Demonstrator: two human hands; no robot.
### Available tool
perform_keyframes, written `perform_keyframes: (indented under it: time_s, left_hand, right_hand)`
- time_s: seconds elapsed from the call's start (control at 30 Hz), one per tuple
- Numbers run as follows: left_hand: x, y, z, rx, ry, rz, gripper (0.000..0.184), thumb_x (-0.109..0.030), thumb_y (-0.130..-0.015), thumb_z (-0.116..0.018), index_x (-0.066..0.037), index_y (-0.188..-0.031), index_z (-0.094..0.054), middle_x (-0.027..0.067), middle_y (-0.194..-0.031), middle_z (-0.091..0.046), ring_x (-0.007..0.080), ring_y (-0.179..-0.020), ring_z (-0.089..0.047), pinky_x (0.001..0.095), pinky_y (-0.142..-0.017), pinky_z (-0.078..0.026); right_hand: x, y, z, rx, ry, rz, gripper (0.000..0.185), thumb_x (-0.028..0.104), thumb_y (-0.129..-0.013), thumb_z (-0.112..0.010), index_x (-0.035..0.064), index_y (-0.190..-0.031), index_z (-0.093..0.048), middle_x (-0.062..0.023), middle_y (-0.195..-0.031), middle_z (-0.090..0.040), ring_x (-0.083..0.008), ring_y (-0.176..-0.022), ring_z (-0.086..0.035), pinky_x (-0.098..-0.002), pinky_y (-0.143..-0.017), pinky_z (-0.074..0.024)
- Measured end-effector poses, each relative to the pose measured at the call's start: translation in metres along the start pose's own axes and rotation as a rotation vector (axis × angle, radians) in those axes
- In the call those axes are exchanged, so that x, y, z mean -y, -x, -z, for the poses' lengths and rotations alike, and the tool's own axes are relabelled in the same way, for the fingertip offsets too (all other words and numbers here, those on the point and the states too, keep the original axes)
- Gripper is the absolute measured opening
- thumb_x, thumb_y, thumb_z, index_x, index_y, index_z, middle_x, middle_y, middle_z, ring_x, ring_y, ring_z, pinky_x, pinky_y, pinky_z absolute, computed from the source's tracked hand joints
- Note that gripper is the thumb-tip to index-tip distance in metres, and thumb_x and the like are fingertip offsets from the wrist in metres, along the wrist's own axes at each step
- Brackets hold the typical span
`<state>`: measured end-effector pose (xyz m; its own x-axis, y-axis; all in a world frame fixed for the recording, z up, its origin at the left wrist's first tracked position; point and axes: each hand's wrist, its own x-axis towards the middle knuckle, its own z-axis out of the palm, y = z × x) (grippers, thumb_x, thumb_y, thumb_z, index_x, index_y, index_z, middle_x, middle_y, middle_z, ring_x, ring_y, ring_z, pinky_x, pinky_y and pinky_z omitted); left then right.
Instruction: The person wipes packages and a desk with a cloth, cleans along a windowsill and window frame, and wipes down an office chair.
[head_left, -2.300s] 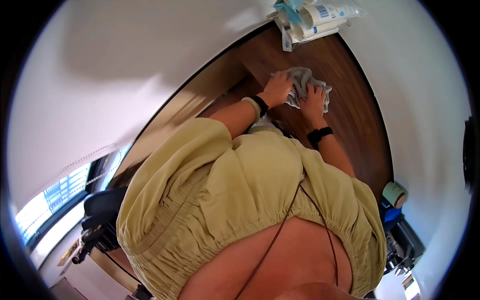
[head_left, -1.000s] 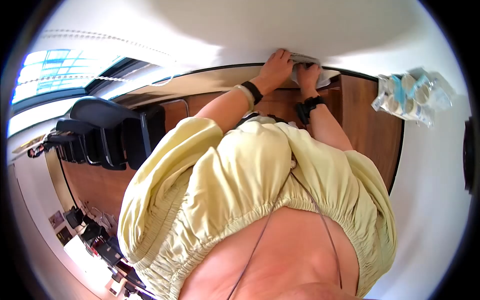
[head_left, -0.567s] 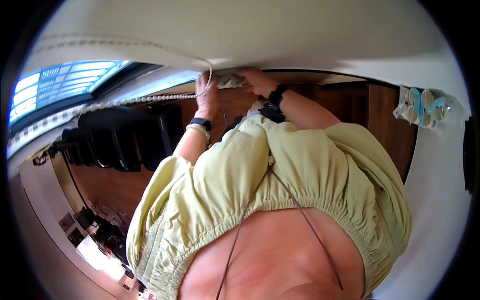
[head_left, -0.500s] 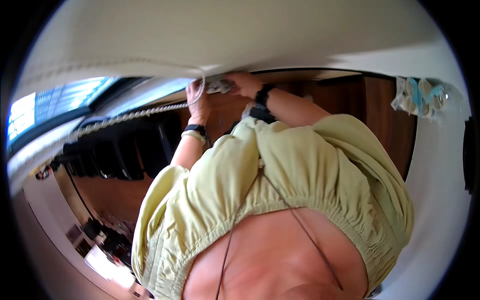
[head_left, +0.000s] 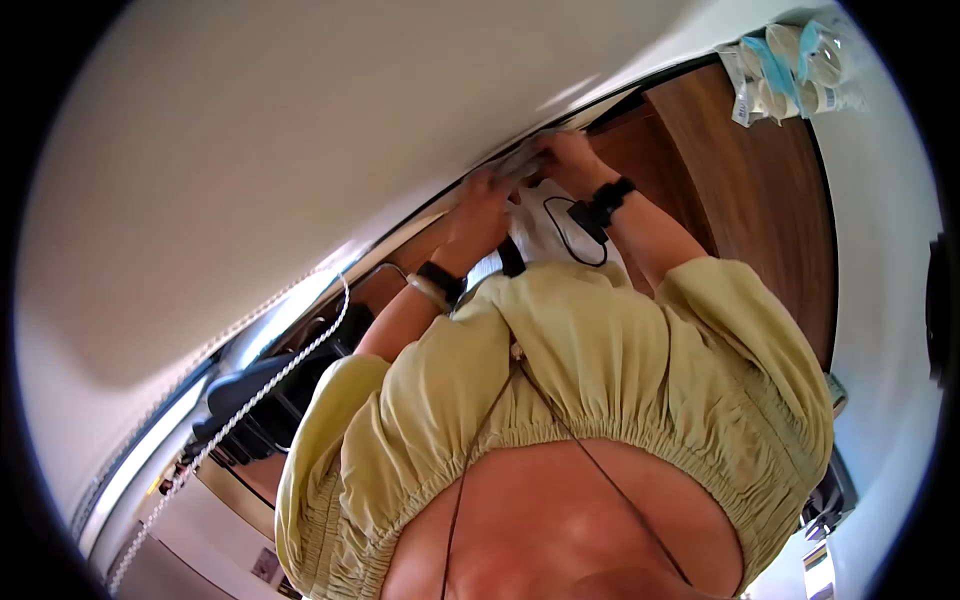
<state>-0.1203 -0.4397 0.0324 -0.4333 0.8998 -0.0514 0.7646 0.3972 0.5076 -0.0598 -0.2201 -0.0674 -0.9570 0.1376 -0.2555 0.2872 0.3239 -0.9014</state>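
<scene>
My left hand (head_left: 480,218), with a black band and a pale bracelet at the wrist, is raised against the pale surface. Its fingers are closed on one end of a small light grey object (head_left: 517,165), blurred and partly hidden. On the object's other end, my right hand (head_left: 568,157) is also closed, with a black band at its wrist. What the object is, I cannot make out. Below the hands hangs something white (head_left: 545,220), with a thin black cable loop (head_left: 570,245) beside my right wrist.
A large pale surface (head_left: 280,180) fills the upper left. Along its lower edge hangs a white twisted cord (head_left: 255,400). Dark chairs (head_left: 240,435) stand at lower left. Brown wood (head_left: 760,190) lies to the right, beneath a clear bag of white cups with blue strips (head_left: 790,80).
The view has tilted and turned, so the pale surface now slants. Both hands have shifted right with the grey object between them. The white thing and black cable below have come into clearer view.
</scene>
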Motion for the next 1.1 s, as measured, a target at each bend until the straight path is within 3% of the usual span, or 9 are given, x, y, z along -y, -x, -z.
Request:
perform_keyframes:
  time_s: [0.1,0.23,0.37,0.6,0.63,0.73,0.83,0.93,1.1]
  left_hand:
    - [-0.036,-0.071,-0.022,0.057,0.111,-0.088,0.048,-0.001,-0.072,-0.06,0.002,-0.119,-0.051,0.0243,-0.117,-0.047,0.0405,-0.109,-0.046,0.0448,-0.093,-0.042]
    - [-0.07,-0.138,-0.028,0.078,0.066,-0.249,0.046,0.004,-0.071,-0.058,0.004,-0.116,-0.051,0.0232,-0.116,-0.046,0.0398,-0.109,-0.046,0.044,-0.093,-0.042]
    - [-0.063,-0.159,-0.039,0.159,-0.065,-0.309,0.041,0.007,-0.068,-0.058,0.005,-0.109,-0.052,0.0222,-0.111,-0.046,0.0395,-0.105,-0.047,0.0438,-0.092,-0.043]
    - [-0.015,-0.104,-0.049,0.246,-0.196,-0.223,0.025,0.004,-0.071,-0.057,0.005,-0.096,-0.054,0.0213,-0.106,-0.049,0.0397,-0.1,-0.049,0.045,-0.085,-0.047]
    - [-0.009,-0.09,-0.046,0.254,-0.227,-0.194,0.024,0.003,-0.072,-0.057,0.005,-0.096,-0.055,0.021,-0.105,-0.05,0.0394,-0.1,-0.05,0.0448,-0.084,-0.048]
    - [0.01,-0.031,-0.024,0.291,-0.334,-0.101,0.031,-0.001,-0.076,-0.056,0.004,-0.106,-0.053,0.0209,-0.102,-0.053,0.0384,-0.097,-0.052,0.0439,-0.081,-0.048]
    - [0.043,0.029,-0.002,0.373,-0.44,-0.004,0.053,-0.006,-0.081,-0.053,-0.001,-0.132,-0.04,0.0221,-0.103,-0.057,0.0382,-0.094,-0.055,0.0438,-0.08,-0.049]
    - [0.08,0.086,0.003,0.422,-0.486,0.129,0.042,-0.005,-0.079,-0.059,-0.002,-0.121,-0.057,0.0247,-0.109,-0.054,0.0419,-0.105,-0.051,0.0467,-0.088,-0.047]
    - [0.091,0.1,0.009,0.696,-0.46,0.341,0.041,-0.003,-0.081,-0.056,-0.001,-0.122,-0.054,0.0301,-0.116,-0.051,0.0459,-0.108,-0.051,0.0502,-0.091,-0.045]
  right_hand:
    - [-0.041,0.005,0.036,-0.487,0.074,-0.075,0.008,0.006,-0.078,-0.06,0.0016,-0.084,-0.063,-0.0024,-0.077,-0.061,-0.0169,-0.072,-0.059,-0.0305,-0.063,-0.0473]
    - [-0.025,-0.01,0.065,-1.215,-1.258,-0.214,0.009,0.007,-0.081,-0.06,-0.0016,-0.08,-0.061,-0.0043,-0.075,-0.059,-0.0179,-0.07,-0.056,-0.0313,-0.065,-0.0459]
    - [-0.049,-0.03,0.059,-1.287,-1.238,-0.137,0.02,0.017,-0.088,-0.054,0.0019,-0.102,-0.057,-0.0077,-0.092,-0.059,-0.0237,-0.081,-0.057,-0.0352,-0.071,-0.0473]
    - [-0.053,-0.056,-0.055,-0.937,-1.337,-0.692,0.067,0.06,-0.089,-0.04,0.0023,-0.12,-0.054,-0.0154,-0.107,-0.059,-0.0296,-0.095,-0.056,-0.0422,-0.084,-0.0447]
    - [-0.119,-0.096,-0.125,-0.915,-1.364,-0.699,0.068,0.06,-0.09,-0.037,0.0007,-0.118,-0.054,-0.0152,-0.104,-0.06,-0.0303,-0.094,-0.056,-0.0423,-0.083,-0.0451]
    - [-0.058,-0.067,-0.207,-0.805,-1.251,-0.411,0.058,0.053,-0.095,-0.035,0.0047,-0.12,-0.054,-0.0137,-0.11,-0.058,-0.0295,-0.098,-0.055,-0.0421,-0.085,-0.0451]
    - [0.006,-0.053,-0.285,-0.676,-1.436,-0.579,0.054,0.05,-0.096,-0.035,0.0064,-0.122,-0.051,-0.0131,-0.113,-0.057,-0.0296,-0.1,-0.054,-0.0418,-0.087,-0.0445]
    - [0.051,-0.05,-0.342,-0.578,-1.763,-0.74,0.05,0.047,-0.097,-0.035,0.008,-0.124,-0.049,-0.0124,-0.116,-0.055,-0.0297,-0.101,-0.054,-0.0414,-0.089,-0.0439]
    - [0.069,-0.058,-0.346,-0.542,-2.3,-0.882,0.044,0.043,-0.099,-0.035,0.0108,-0.127,-0.046,-0.0113,-0.121,-0.052,-0.0298,-0.104,-0.052,-0.0408,-0.093,-0.043]
